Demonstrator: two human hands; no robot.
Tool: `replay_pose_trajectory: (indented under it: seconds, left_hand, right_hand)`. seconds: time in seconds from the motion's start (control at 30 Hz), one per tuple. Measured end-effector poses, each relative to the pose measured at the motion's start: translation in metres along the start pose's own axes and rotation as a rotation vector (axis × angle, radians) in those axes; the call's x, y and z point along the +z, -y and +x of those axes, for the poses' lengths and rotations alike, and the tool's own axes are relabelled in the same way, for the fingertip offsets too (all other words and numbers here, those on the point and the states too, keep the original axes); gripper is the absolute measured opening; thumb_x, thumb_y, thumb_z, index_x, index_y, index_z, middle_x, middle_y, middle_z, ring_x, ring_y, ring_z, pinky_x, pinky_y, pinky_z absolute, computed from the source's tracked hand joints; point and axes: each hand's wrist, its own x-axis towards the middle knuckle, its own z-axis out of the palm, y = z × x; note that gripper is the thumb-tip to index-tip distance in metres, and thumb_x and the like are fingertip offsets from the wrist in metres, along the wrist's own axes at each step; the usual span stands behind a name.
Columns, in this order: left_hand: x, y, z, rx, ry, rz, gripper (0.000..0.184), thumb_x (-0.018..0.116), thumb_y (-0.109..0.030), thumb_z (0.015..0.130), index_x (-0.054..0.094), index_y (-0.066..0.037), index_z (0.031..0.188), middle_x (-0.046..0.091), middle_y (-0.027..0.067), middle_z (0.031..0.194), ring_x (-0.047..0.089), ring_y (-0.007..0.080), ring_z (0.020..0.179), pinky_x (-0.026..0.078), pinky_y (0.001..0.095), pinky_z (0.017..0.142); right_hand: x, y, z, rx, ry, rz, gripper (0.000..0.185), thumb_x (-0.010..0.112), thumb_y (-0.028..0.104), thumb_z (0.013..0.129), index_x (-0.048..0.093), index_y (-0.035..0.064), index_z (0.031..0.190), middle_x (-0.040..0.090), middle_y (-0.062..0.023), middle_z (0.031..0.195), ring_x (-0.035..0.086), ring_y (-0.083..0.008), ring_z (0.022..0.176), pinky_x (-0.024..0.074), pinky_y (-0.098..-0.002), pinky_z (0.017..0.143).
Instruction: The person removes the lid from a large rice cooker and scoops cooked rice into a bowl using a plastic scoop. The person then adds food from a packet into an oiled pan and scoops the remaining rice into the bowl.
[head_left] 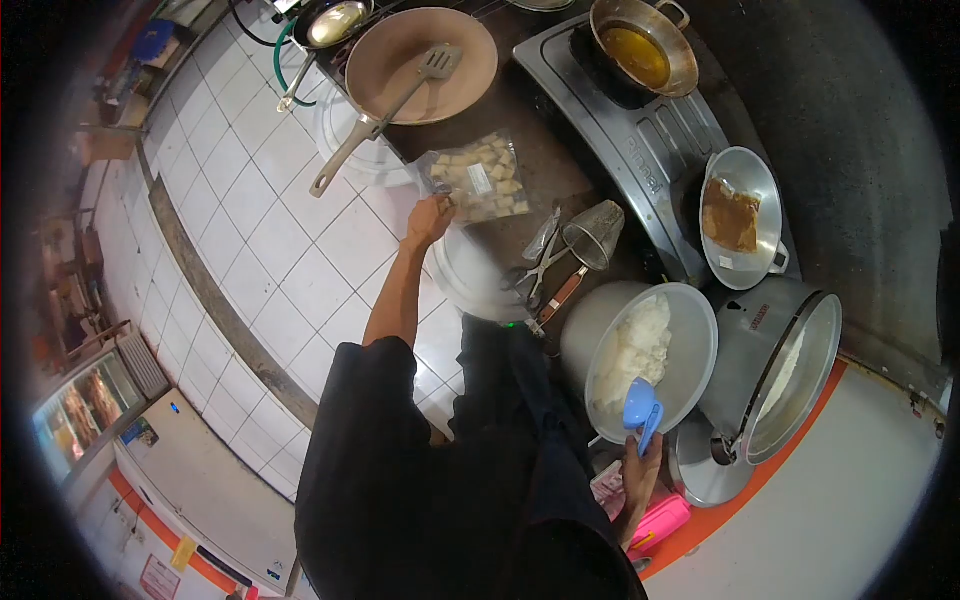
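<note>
My left hand (430,219) is closed on the corner of a clear plastic bag (480,178) filled with pale cubes. The bag lies at the counter's edge and has a white label. My right hand (643,468) grips the handle of a blue plastic scoop (640,403). The scoop's bowl is over the near rim of a large grey pot (580,340) that holds white rice (640,345). Whether the scoop touches the rice, I cannot tell. Between the bag and the pot lie a strainer (594,235) and metal tongs (540,270).
A wide pan (480,45) with a slotted spatula (438,63) has its handle jutting over the floor. On the gas stove (640,150) sits a wok of oil (640,57). Another pan (770,190) holds a brown piece. A tall pot (745,330) stands right of the rice.
</note>
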Motion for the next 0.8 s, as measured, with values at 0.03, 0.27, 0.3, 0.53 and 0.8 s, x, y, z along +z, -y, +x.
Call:
replay_pose_trajectory:
  seconds: [0.03,0.27,0.3,0.53,0.8]
  left_hand:
    - [-0.002,0.001,0.001,-0.076,0.043,-0.132,0.035,0.063,-0.034,0.085,0.065,-0.005,0.104,0.067,0.0211,0.094,0.064,0.0397,0.09,0.051,0.0499,0.078]
    - [0.002,-0.015,0.003,0.161,0.059,0.212,0.026,0.064,-0.03,0.083,0.068,-0.006,0.092,0.069,0.0197,0.091,0.067,0.0375,0.087,0.053,0.0468,0.074]
    - [0.001,-0.024,0.001,0.161,0.061,0.212,0.026,0.064,-0.03,0.083,0.068,-0.006,0.092,0.069,0.0197,0.091,0.067,0.0375,0.087,0.053,0.0468,0.074]
    - [0.006,-0.058,0.003,0.077,0.287,0.341,0.026,0.064,-0.027,0.083,0.067,-0.005,0.095,0.069,0.019,0.096,0.067,0.0374,0.091,0.054,0.0477,0.078]
    - [0.045,-0.04,-0.015,0.238,-0.073,0.159,0.04,0.062,-0.021,0.084,0.052,0.003,0.115,0.065,0.0262,0.101,0.064,0.0411,0.094,0.053,0.0503,0.078]
  right_hand:
    - [0.0,0.004,-0.001,0.03,0.011,0.014,0.032,0.058,0.012,0.091,0.05,-0.0041,0.117,0.06,-0.0146,0.107,0.054,-0.0218,0.098,0.0421,-0.0349,0.091]
    - [0.006,-0.034,0.012,-0.146,-0.025,0.089,0.031,0.059,0.012,0.089,0.052,0.0004,0.117,0.055,-0.0029,0.076,0.045,-0.0076,0.056,0.0344,-0.0248,0.048]
    - [0.008,-0.043,0.017,-0.265,-0.057,0.047,0.031,0.059,0.013,0.089,0.052,0.0005,0.116,0.055,-0.0025,0.074,0.044,-0.0076,0.054,0.0339,-0.0249,0.047]
    - [0.001,0.0,0.002,-0.002,0.004,0.002,0.041,0.058,0.011,0.091,0.047,-0.0057,0.126,0.06,-0.0179,0.11,0.055,-0.0256,0.1,0.0414,-0.0374,0.093]
    - [-0.002,0.019,-0.007,-0.042,-0.014,-0.008,0.039,0.06,0.013,0.09,0.05,-0.0046,0.123,0.063,-0.0214,0.108,0.061,-0.0289,0.1,0.0445,-0.0388,0.089]
